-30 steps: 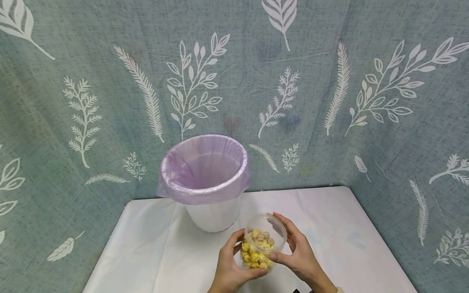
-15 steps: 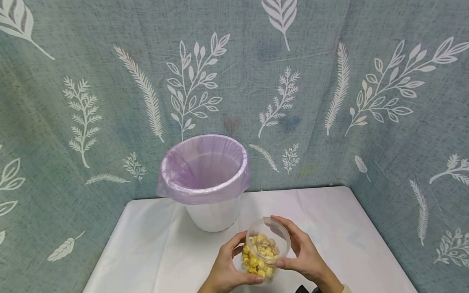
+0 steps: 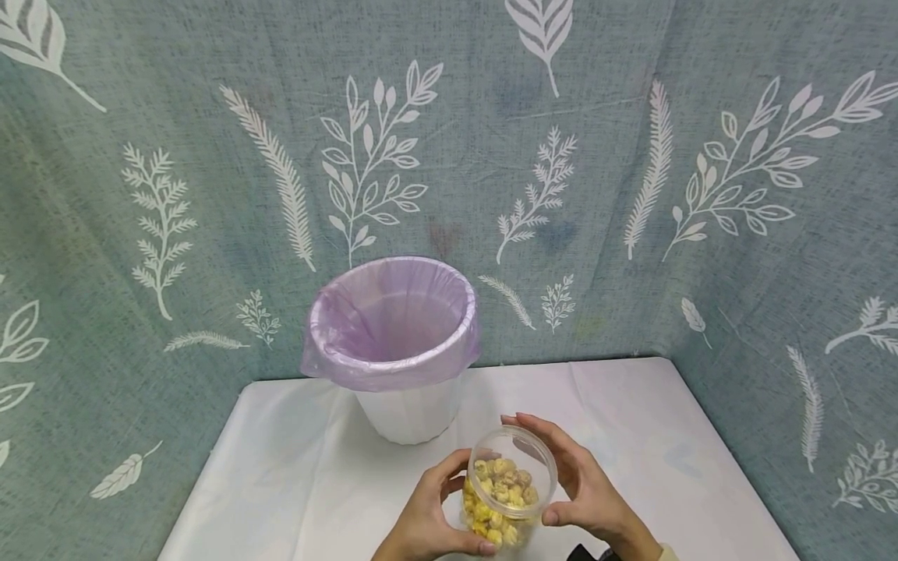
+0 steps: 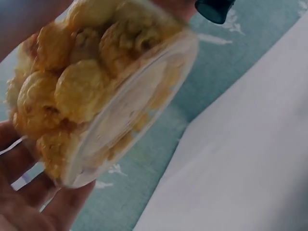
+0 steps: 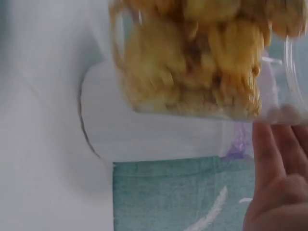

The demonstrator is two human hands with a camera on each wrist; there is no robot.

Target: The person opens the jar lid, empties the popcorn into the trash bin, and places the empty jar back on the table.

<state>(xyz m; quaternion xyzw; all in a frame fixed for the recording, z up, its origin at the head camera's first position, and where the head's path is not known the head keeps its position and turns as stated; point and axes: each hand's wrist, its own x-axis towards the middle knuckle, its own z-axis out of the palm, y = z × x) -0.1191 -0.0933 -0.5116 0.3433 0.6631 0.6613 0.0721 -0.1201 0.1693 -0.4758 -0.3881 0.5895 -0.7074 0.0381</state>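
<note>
A clear round plastic jar of yellow popcorn [image 3: 500, 499] is tilted above the front of the table in the head view. My left hand [image 3: 431, 510] grips its lower side, thumb in front and fingers behind. The left wrist view shows the jar's clear base [image 4: 130, 115] with popcorn [image 4: 84, 91] above it. Around the jar's rim [image 3: 547, 460] curves my right hand [image 3: 585, 487], fingers at the far edge and thumb at the near right. Fingertips touch the clear wall by the rim in the right wrist view. Whether a clear lid covers the top, I cannot tell.
A white bin [image 3: 414, 409] with a purple liner [image 3: 393, 374] stands behind the hands, left of centre, its mouth open. A white cloth [image 3: 631, 436] covers the table. Leaf-patterned green curtains [image 3: 449, 156] enclose the back and sides.
The jar has shifted slightly right and down, and its rim has turned. My right fingers have slid leftward along the far rim, and the right thumb has moved toward the rim's right side.
</note>
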